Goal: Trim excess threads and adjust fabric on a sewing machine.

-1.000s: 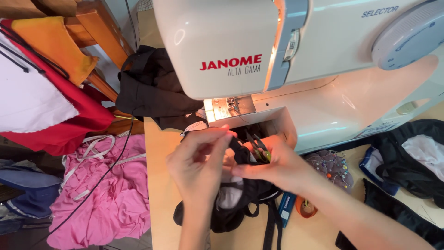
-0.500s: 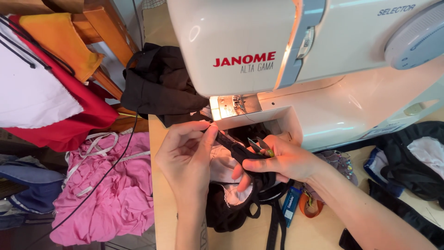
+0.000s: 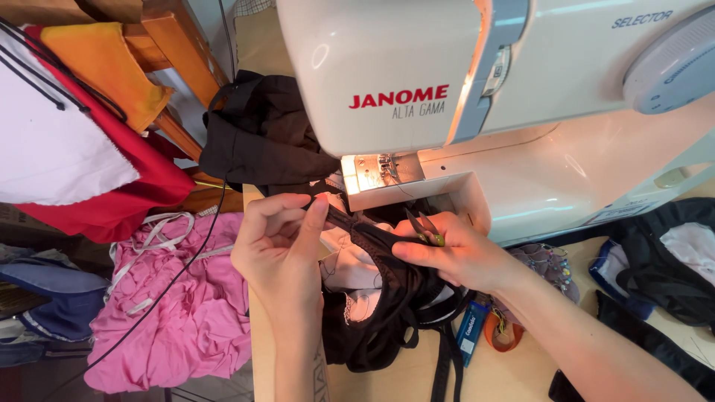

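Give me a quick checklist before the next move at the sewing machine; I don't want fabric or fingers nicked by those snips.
1. Left hand pinches the black strap: ok.
2. Right hand holds the small snips: ok.
3. Snip blades clear of the left hand's fingertips: ok, they are apart.
4. Strap held taut between the hands: ok.
5. Black garment clear of the needle area: cannot tell, the hands and cloth hide it.
6. Thread to be cut visible: cannot tell, too fine.

The sewing machine (image 3: 521, 112) is cut off at the top and right edges, its needle hidden behind the housing.
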